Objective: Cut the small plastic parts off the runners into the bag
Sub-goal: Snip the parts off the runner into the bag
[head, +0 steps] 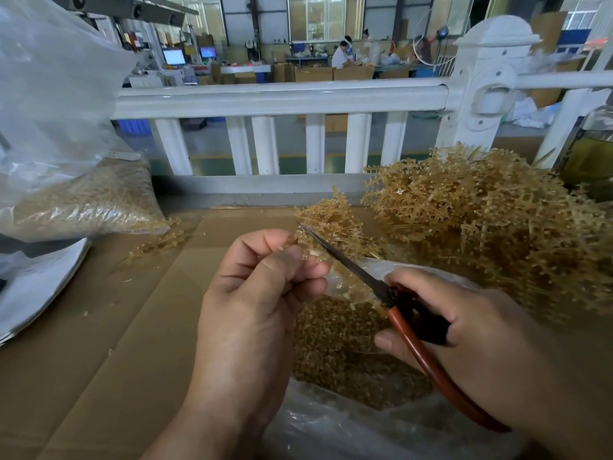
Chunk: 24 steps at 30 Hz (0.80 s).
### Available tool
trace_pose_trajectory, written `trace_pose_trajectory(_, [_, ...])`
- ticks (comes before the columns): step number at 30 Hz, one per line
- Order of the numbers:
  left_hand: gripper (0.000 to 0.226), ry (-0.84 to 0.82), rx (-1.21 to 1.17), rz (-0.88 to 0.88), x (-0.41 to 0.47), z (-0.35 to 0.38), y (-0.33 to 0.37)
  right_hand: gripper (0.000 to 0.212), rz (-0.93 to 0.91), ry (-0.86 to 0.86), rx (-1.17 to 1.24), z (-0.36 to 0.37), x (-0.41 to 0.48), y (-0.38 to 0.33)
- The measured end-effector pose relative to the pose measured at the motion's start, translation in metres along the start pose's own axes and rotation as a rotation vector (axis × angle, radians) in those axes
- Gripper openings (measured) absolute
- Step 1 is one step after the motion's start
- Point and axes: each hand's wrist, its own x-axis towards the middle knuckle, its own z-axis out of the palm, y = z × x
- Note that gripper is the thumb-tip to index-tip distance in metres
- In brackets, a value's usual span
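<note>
Head view: a branched amber plastic runner (331,224) is pinched between the thumb and curled fingers of the left hand (258,293), and it is held above the far edge of a clear plastic bag (348,423) whose open mouth lies near the viewer. A heap of small amber cut parts (341,353) is seen inside that bag. A pair of slim dark-bladed snips with red-brown handles (398,303) is gripped by the right hand (464,330), its fingers being wrapped round the handles. The blades are pointed far and left, are seen as one narrow dark line, and are laid against the runner just beside the left fingertips; whether a part lies between them cannot be told.

A large tangled pile of uncut amber runners (481,220) is heaped at the right, just beyond the bag. A flattened brown cardboard sheet (99,343) is spread under everything, and a few loose runner pieces (159,244) are scattered on it to the far left. A second, filled clear bag (83,200) is slumped at the far left, with white printed sheets (36,287) near it. A white metal railing (282,97) is set across the far side.
</note>
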Motion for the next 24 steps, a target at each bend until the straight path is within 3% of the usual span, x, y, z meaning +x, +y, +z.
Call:
trace_pose_trajectory(6, [0.012, -0.001, -0.043, -0.010, 0.0028, 0.0012, -0.0020, 0.054, 0.004, -0.013, -0.044, -0.0040, 0.0008, 0.0040])
trace_pose_trajectory(11, [0.018, -0.036, -0.133, -0.078, 0.0040, 0.0016, -0.0035, 0.060, 0.014, -0.050, -0.009, -0.0063, -0.0009, 0.0052])
trace_pose_trajectory(16, [0.003, -0.098, -0.246, -0.159, 0.0046, 0.0016, -0.0022, 0.066, 0.012, -0.051, 0.002, -0.0082, -0.0008, 0.0066])
trace_pose_trajectory(18, [0.010, -0.115, -0.278, -0.177, 0.0036, 0.0024, -0.0010, 0.064, -0.001, -0.064, 0.016, -0.0080, -0.0006, 0.0057])
trace_pose_trajectory(24, [0.009, -0.083, -0.289, -0.186, 0.0018, 0.0036, -0.0020, 0.067, -0.019, -0.076, -0.027, -0.0055, -0.0008, 0.0061])
